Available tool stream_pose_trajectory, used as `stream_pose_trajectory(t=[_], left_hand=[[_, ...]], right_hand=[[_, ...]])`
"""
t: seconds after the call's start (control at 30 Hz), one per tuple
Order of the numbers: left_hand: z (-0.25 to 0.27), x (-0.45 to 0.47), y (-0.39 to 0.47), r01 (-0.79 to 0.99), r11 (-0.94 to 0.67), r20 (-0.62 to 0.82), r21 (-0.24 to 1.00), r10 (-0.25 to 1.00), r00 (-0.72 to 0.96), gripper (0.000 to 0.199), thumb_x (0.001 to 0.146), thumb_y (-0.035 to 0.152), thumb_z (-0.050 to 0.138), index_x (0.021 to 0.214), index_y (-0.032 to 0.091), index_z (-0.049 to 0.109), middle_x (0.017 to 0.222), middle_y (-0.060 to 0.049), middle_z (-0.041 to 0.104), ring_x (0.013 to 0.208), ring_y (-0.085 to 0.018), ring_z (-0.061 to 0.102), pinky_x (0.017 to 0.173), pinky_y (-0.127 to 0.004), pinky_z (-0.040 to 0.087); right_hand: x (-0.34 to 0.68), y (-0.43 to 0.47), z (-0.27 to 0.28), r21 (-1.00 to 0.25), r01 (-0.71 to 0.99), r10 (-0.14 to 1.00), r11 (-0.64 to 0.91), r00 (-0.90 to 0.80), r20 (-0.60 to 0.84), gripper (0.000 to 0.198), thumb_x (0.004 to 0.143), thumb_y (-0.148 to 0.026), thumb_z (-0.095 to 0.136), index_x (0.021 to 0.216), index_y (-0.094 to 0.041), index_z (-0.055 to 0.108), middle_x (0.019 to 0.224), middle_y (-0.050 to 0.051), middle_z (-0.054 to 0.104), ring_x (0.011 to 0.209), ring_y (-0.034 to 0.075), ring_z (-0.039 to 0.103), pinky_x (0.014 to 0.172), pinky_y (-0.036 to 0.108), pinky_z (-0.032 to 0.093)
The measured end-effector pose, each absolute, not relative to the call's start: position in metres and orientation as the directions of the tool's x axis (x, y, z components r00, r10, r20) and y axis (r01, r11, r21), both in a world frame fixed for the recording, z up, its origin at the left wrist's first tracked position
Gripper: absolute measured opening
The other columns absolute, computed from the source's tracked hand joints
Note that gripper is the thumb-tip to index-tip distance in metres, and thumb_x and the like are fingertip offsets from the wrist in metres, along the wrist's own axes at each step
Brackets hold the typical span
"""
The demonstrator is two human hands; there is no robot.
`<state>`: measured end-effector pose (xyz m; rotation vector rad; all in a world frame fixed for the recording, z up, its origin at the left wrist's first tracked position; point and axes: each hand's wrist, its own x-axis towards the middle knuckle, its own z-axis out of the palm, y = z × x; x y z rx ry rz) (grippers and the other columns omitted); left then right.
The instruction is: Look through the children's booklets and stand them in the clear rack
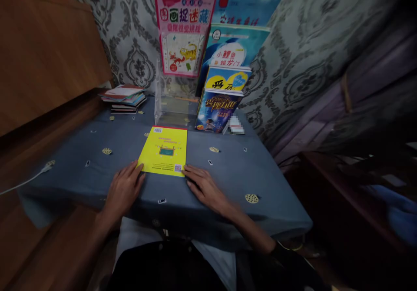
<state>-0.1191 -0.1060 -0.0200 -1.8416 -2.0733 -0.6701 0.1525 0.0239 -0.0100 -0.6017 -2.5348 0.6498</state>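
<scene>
A thin yellow book (165, 151) lies flat on the cloth-covered table in front of me, its barcode and QR code facing up. At its near left corner is my left hand (125, 186), fingers stretched out and the tips touching the edge. My right hand (206, 187) rests on the table with its fingers extended, their tips against the near right corner. Beyond the book stands a clear display rack (172, 118). Its upper left slot holds a pink book (185, 30).
Several books stand stepped on the rack's right side, a dark blue book (217, 112) in front. A stack of books (125, 97) lies at the back left. A white cable (26, 180) crosses the left edge of the blue tablecloth (224, 176). Patterned wall behind.
</scene>
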Motion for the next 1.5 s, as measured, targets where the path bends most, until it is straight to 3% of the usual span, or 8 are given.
stream_pose_trajectory(t=[0.3, 0.43, 0.57, 0.73, 0.9, 1.07, 1.23, 1.5], left_hand=[[-0.018, -0.129, -0.073, 0.815, -0.005, 0.407, 0.579, 0.868, -0.283, 0.052, 0.094, 0.049, 0.045, 0.132, 0.016, 0.058, 0.142, -0.018, 0.055, 0.133, -0.032, 0.051, 0.108, -0.049, 0.043], [-0.006, -0.134, -0.064, 0.538, -0.011, 0.287, 0.843, 0.855, -0.432, 0.054, 0.087, 0.057, 0.053, 0.123, 0.018, 0.062, 0.129, -0.014, 0.061, 0.121, -0.030, 0.059, 0.105, -0.046, 0.046], [0.011, -0.142, -0.057, 0.237, 0.030, 0.116, 0.971, 0.809, -0.576, 0.054, 0.071, 0.054, 0.072, 0.111, 0.018, 0.067, 0.120, -0.012, 0.063, 0.111, -0.029, 0.063, 0.087, -0.036, 0.055], [0.029, -0.150, -0.050, -0.103, 0.039, -0.095, 0.994, 0.781, -0.617, 0.035, 0.065, 0.035, 0.079, 0.093, 0.018, 0.068, 0.102, -0.008, 0.068, 0.094, -0.022, 0.067, 0.063, -0.024, 0.056], [0.028, -0.138, -0.056, -0.310, 0.128, -0.266, 0.942, 0.847, -0.460, 0.024, 0.073, 0.020, 0.074, 0.095, 0.015, 0.067, 0.085, -0.007, 0.072, 0.065, -0.015, 0.069, 0.050, -0.019, 0.052], [0.026, -0.124, -0.067, -0.395, 0.123, -0.286, 0.910, 0.876, -0.387, 0.038, 0.074, 0.013, 0.069, 0.112, 0.013, 0.069, 0.089, -0.010, 0.077, 0.064, -0.017, 0.071, 0.052, -0.022, 0.056], [0.044, -0.122, -0.069, -0.507, 0.085, -0.295, 0.858, 0.889, -0.350, 0.036, 0.073, 0.013, 0.067, 0.108, 0.011, 0.073, 0.099, -0.013, 0.077, 0.079, -0.023, 0.075, 0.065, -0.029, 0.061], [0.060, -0.112, -0.060, -0.400, -0.042, -0.141, 0.915, 0.898, -0.417, 0.039, 0.063, 0.015, 0.073, 0.102, 0.015, 0.078, 0.099, -0.011, 0.077, 0.067, -0.015, 0.067, 0.048, -0.019, 0.048]], right_hand=[[0.126, 0.030, 0.000, -0.459, 0.460, 0.589, 0.760, -0.786, 0.189, 0.045, 0.097, -0.029, 0.053, 0.141, -0.017, 0.055, 0.150, 0.016, 0.051, 0.142, 0.027, 0.044, 0.114, 0.052, 0.036], [0.123, 0.030, 0.001, -0.447, 0.456, 0.587, 0.769, -0.781, 0.212, 0.048, 0.097, -0.035, 0.055, 0.141, -0.018, 0.055, 0.150, 0.017, 0.051, 0.142, 0.028, 0.044, 0.114, 0.053, 0.036], [0.124, 0.030, -0.001, -0.441, 0.452, 0.579, 0.775, -0.787, 0.211, 0.053, 0.095, -0.040, 0.059, 0.142, -0.017, 0.054, 0.150, 0.019, 0.050, 0.142, 0.030, 0.044, 0.114, 0.053, 0.036], [0.124, 0.032, -0.005, -0.455, 0.455, 0.595, 0.765, -0.770, 0.230, 0.058, 0.091, -0.047, 0.063, 0.141, -0.019, 0.055, 0.151, 0.019, 0.048, 0.142, 0.032, 0.044, 0.114, 0.055, 0.036], [0.130, 0.025, -0.005, -0.476, 0.455, 0.601, 0.753, -0.771, 0.213, 0.061, 0.089, -0.049, 0.067, 0.141, -0.020, 0.055, 0.152, 0.018, 0.047, 0.144, 0.032, 0.040, 0.116, 0.055, 0.034], [0.144, 0.014, -0.009, -0.525, 0.387, 0.568, 0.758, -0.788, 0.239, 0.061, 0.084, -0.041, 0.074, 0.138, -0.019, 0.058, 0.150, 0.017, 0.050, 0.142, 0.032, 0.041, 0.116, 0.055, 0.034], [0.150, 0.020, -0.016, -0.684, 0.251, 0.610, 0.685, -0.711, 0.349, 0.049, 0.084, -0.023, 0.070, 0.132, -0.024, 0.064, 0.137, 0.012, 0.063, 0.128, 0.027, 0.058, 0.108, 0.050, 0.046], [0.129, 0.064, -0.016, -0.792, 0.086, 0.671, 0.605, -0.590, 0.449, 0.035, 0.085, -0.030, 0.068, 0.119, -0.026, 0.072, 0.126, 0.011, 0.070, 0.116, 0.026, 0.067, 0.100, 0.045, 0.053]])
